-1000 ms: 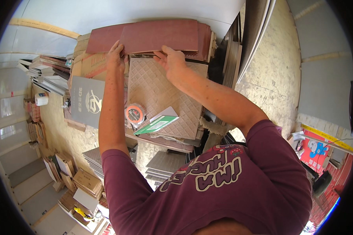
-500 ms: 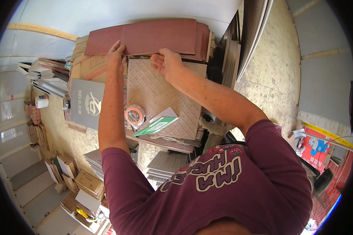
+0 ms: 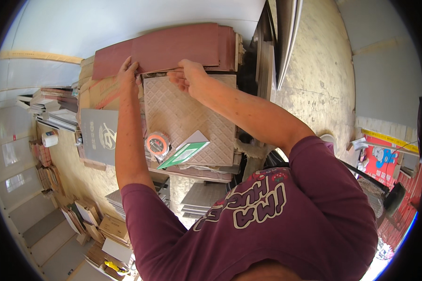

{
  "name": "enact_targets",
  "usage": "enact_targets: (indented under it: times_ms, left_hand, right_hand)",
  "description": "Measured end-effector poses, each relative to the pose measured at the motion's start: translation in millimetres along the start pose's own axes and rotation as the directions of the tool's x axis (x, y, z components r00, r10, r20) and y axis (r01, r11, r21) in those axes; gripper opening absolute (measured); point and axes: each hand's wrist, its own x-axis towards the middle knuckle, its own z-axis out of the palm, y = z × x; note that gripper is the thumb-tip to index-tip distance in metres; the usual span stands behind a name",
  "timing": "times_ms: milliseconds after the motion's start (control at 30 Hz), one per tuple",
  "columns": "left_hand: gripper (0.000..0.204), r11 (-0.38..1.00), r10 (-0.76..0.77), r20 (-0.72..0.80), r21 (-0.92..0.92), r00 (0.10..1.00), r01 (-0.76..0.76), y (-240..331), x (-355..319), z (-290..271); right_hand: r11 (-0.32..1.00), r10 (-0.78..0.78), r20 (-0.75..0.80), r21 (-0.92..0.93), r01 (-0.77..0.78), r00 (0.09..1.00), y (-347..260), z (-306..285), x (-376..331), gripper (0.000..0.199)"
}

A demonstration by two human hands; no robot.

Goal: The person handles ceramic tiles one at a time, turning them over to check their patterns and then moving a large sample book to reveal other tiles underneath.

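Observation:
My left hand (image 3: 129, 75) is at the near edge of a long red-brown tile (image 3: 173, 49), its fingertips over the edge and closed on it. To the right, my right hand (image 3: 188, 77) touches the same edge with its fingers apart, pointing left. The tile lies on a stack of similar tiles (image 3: 226, 49). Nearer to me is a beige tile with a diamond-grid pattern (image 3: 192, 112). An orange-and-black roll of tape (image 3: 158, 145) and a green-and-white folded card (image 3: 185, 153) rest at its near left.
A dark grey printed board (image 3: 98, 136) leans left of my left forearm, below a cardboard box (image 3: 98, 91). Tall panels (image 3: 286, 47) stand to the right. Grey tiles (image 3: 204, 196) are stacked below. A white roll (image 3: 50, 138) sits far left.
The whole view has shifted a little, so the stack appears slightly further left. Both hands stay at the tile's near edge; the right hand's fingers have turned slightly.

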Motion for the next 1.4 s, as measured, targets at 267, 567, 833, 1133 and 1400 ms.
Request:
enact_targets:
  times_ms: [267, 567, 833, 1133, 1400]
  left_hand:
    - [0.042, 0.999, -0.021, -0.011, 0.039, 1.0, 0.021, -1, 1, 2]
    - [0.042, 0.999, -0.025, 0.009, 0.047, 1.0, 0.025, -7, 9, -5]
    - [0.042, 0.999, -0.018, 0.027, 0.028, 0.999, 0.017, -5, 1, -1]
    - [0.041, 0.999, 0.01, 0.07, 0.037, 0.997, -0.012, 0, -3, 12]
    - [0.043, 0.986, 0.101, 0.026, 0.127, 0.995, -0.103, -12, 7, 19]
  right_hand:
    - [0.999, 0.041, -0.003, 0.032, -0.041, 0.999, -5, 0, -3, 0.025]
    - [0.996, 0.08, -0.011, 0.036, -0.08, 0.997, -5, 0, 3, 0.026]
    - [0.984, 0.159, 0.173, -0.111, -0.142, 0.972, 8, 3, 4, 0.031]
    - [0.985, 0.045, 0.203, -0.174, -0.009, 0.978, 13, 8, -1, 0.022]
    - [0.99, -0.018, 0.244, -0.128, 0.051, 0.97, 11, 8, -1, 0.022]
